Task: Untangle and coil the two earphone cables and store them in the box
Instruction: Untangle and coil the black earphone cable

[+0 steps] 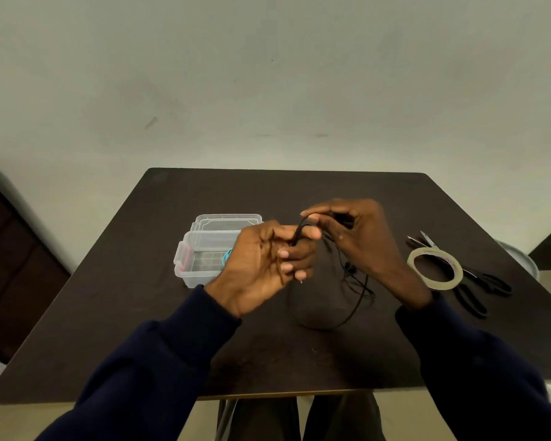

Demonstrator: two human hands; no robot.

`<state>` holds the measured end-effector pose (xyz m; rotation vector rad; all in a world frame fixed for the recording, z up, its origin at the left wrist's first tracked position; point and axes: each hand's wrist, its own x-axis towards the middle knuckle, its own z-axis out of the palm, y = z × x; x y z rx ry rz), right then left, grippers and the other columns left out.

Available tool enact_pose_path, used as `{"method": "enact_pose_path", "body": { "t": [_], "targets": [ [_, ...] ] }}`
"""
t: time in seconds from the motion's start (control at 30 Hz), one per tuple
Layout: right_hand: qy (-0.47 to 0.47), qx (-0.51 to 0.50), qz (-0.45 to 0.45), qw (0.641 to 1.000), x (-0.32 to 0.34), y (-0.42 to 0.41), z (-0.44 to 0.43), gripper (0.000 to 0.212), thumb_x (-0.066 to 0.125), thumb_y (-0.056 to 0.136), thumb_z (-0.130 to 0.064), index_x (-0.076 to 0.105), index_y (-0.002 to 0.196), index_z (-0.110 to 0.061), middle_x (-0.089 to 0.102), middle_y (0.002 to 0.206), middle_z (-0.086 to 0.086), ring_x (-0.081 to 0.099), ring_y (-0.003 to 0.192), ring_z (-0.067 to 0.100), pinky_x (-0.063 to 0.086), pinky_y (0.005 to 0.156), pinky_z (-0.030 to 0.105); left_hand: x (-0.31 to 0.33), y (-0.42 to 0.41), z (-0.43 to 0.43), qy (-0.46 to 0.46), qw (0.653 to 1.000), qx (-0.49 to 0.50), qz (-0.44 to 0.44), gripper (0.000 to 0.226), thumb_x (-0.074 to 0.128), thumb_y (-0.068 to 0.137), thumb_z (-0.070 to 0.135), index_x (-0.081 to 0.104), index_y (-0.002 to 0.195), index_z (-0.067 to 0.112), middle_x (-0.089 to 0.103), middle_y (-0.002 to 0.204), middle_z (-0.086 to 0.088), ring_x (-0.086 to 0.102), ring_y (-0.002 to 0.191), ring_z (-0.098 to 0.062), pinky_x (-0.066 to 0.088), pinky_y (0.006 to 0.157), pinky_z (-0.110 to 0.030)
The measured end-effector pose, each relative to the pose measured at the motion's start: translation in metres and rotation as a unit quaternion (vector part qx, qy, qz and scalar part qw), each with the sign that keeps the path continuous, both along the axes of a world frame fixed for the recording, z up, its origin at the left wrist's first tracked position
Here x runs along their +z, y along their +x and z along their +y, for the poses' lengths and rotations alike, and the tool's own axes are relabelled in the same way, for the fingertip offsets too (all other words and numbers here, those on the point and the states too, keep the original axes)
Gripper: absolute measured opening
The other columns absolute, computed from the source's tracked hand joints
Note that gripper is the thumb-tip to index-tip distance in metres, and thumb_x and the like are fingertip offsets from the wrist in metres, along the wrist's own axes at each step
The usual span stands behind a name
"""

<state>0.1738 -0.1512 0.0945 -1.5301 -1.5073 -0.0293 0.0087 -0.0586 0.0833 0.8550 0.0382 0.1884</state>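
Both hands are raised over the middle of the dark table (140,313). My left hand (264,262) has its fingers curled, with loops of the black earphone cable (353,300) wound round them. My right hand (360,237) pinches the same cable just above the left fingers. The loose rest of the cable hangs down in a loop to the tabletop between my wrists. To the left stands the clear plastic box (201,259) with its lid open behind it. A bit of teal cable (226,258) shows inside the box, mostly hidden by my left hand.
A roll of clear tape (434,268) lies to the right of my right hand. Black-handled scissors (477,281) lie beside and beyond it near the table's right edge. A wall stands behind the table's far edge.
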Motion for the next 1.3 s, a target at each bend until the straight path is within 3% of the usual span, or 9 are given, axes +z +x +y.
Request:
{"method": "enact_pose_path", "body": {
  "t": [0.13,0.27,0.37,0.43,0.63,0.8,1.03,1.17,1.3],
  "targets": [
    [-0.007,0.033,0.127,0.991,-0.021,-0.009,0.006,0.017,0.062,0.097,-0.002,0.075,0.106,0.001,0.075,0.083,-0.009,0.068,0.067,-0.001,0.048,0.062,0.012,0.005,0.004,0.004,-0.095,0.993,-0.024,-0.063,0.032,0.029,0.108,0.024,0.051,0.089,0.012,0.026,0.064,0.007,0.02,0.056,-0.006,0.023,0.057,-0.022],
    [-0.052,0.039,0.223,0.973,-0.046,-0.033,-0.004,0.022,0.054,0.102,-0.01,0.076,0.101,-0.012,0.067,0.065,0.002,0.047,0.042,0.005,0.037,0.043,0.017,0.007,0.01,0.01,-0.025,0.99,0.112,-0.086,0.027,0.033,0.109,0.016,0.056,0.097,0.011,0.062,0.086,-0.002,0.059,0.071,-0.011,0.051,0.069,-0.023],
    [-0.119,0.056,0.148,0.98,-0.051,-0.05,-0.018,0.022,0.053,0.104,-0.014,0.074,0.11,-0.012,0.068,0.067,0.0,0.053,0.044,0.004,0.04,0.048,0.015,0.009,0.012,0.017,0.063,0.979,0.156,-0.114,0.03,0.037,0.105,0.015,0.06,0.12,0.001,0.064,0.133,-0.017,0.061,0.126,-0.029,0.045,0.112,-0.036],
    [-0.138,0.049,0.045,0.988,-0.041,-0.054,-0.027,0.023,0.054,0.103,-0.018,0.074,0.11,-0.009,0.068,0.069,-0.005,0.061,0.054,0.002,0.04,0.056,0.009,0.005,0.013,0.021,0.171,0.963,0.186,-0.094,0.036,0.04,0.105,0.014,0.056,0.13,-0.005,0.06,0.14,-0.017,0.054,0.134,-0.03,0.038,0.117,-0.04],
    [-0.105,0.007,-0.146,0.984,0.013,-0.036,-0.038,0.024,0.061,0.095,-0.033,0.078,0.098,-0.017,0.071,0.083,-0.009,0.061,0.068,0.002,0.046,0.061,0.02,-0.014,0.012,0.013,0.333,0.911,0.243,0.025,0.031,0.044,0.106,0.012,0.067,0.119,-0.005,0.074,0.114,-0.017,0.071,0.108,-0.027,0.056,0.097,-0.039],
    [-0.015,-0.015,-0.23,0.973,0.037,-0.009,-0.022,0.005,0.076,0.088,-0.015,0.079,0.093,-0.016,0.072,0.087,-0.007,0.059,0.075,0.0,0.046,0.068,0.019,-0.013,0.01,-0.003,0.215,0.97,0.096,0.06,0.042,0.03,0.107,0.014,0.067,0.102,-0.005,0.073,0.092,-0.029,0.073,0.087,-0.044,0.054,0.095,-0.055],
    [-0.024,0.02,0.018,0.999,0.008,0.007,0.004,0.01,0.071,0.092,-0.012,0.079,0.098,-0.009,0.077,0.089,0.0,0.073,0.082,0.014,0.059,0.072,0.037,0.002,0.003,-0.011,-0.033,0.999,0.034,-0.018,0.028,0.028,0.096,0.017,0.042,0.071,0.015,0.034,0.05,0.001,0.04,0.047,-0.019,0.046,0.064,-0.035],
    [-0.031,0.036,0.131,0.99,-0.024,-0.009,0.0,0.015,0.063,0.096,-0.002,0.077,0.097,-0.001,0.076,0.079,-0.007,0.07,0.071,0.003,0.053,0.062,0.021,0.007,0.001,-0.003,-0.08,0.994,0.038,-0.062,0.03,0.024,0.098,0.023,0.038,0.072,0.018,0.034,0.053,0.001,0.038,0.05,-0.018,0.042,0.065,-0.035],
    [-0.081,0.038,0.259,0.962,-0.053,-0.035,-0.016,0.018,0.06,0.1,-0.014,0.077,0.098,-0.012,0.068,0.067,0.005,0.048,0.043,0.01,0.037,0.043,0.022,0.008,0.004,0.008,-0.02,0.99,0.109,-0.09,0.03,0.031,0.106,0.016,0.053,0.085,0.012,0.065,0.076,-0.006,0.07,0.081,-0.031,0.05,0.087,-0.046]
  ]
}}
